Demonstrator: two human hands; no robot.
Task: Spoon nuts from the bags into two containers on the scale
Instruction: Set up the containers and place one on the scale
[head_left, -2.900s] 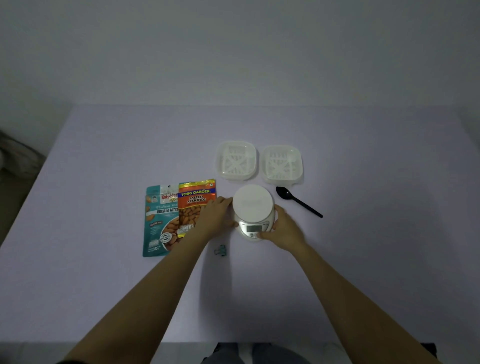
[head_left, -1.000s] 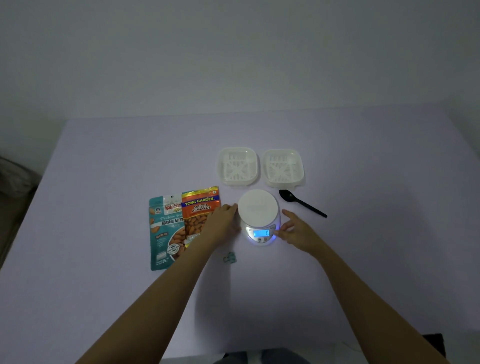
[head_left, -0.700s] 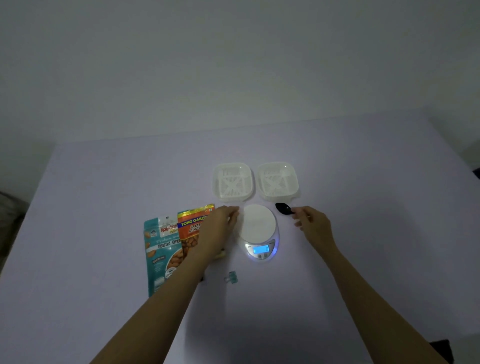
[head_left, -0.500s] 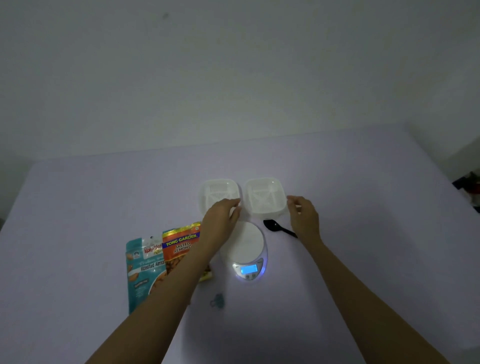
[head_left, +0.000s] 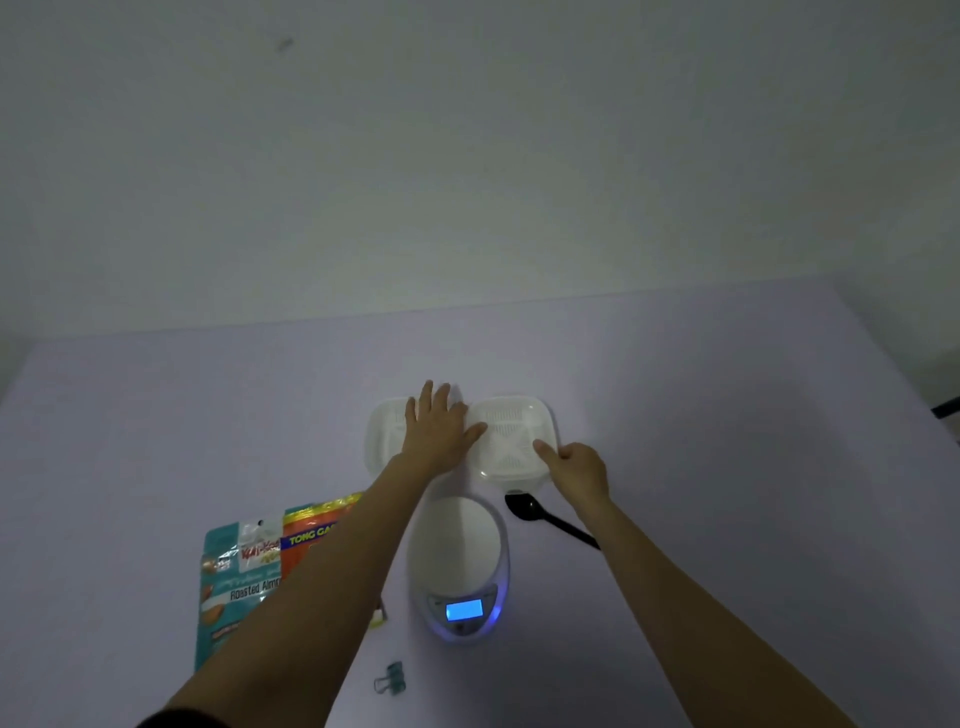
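Fingers (head_left: 429, 397) of left hand (head_left: 439, 431) lay straight and flat over left container (head_left: 378, 441), gripping nothing. Its thumb touched the neighbour's edge, probably to steady the pair. The right hand (head_left: 576, 467) pinched right container (head_left: 511, 439) by its near rim, thumb on top, presumably to lift it. Both containers sat on the bench (head_left: 701, 441) at centre frame, above the scale (head_left: 457, 551), whose pan was bare and display lit. The spoon (head_left: 550, 522) lay just right of it; the bags (head_left: 234, 587) lay lower left, untouched.

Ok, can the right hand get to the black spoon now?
Probably yes: the spoon lies bare beside the right hand, which must first release the right container it grips.
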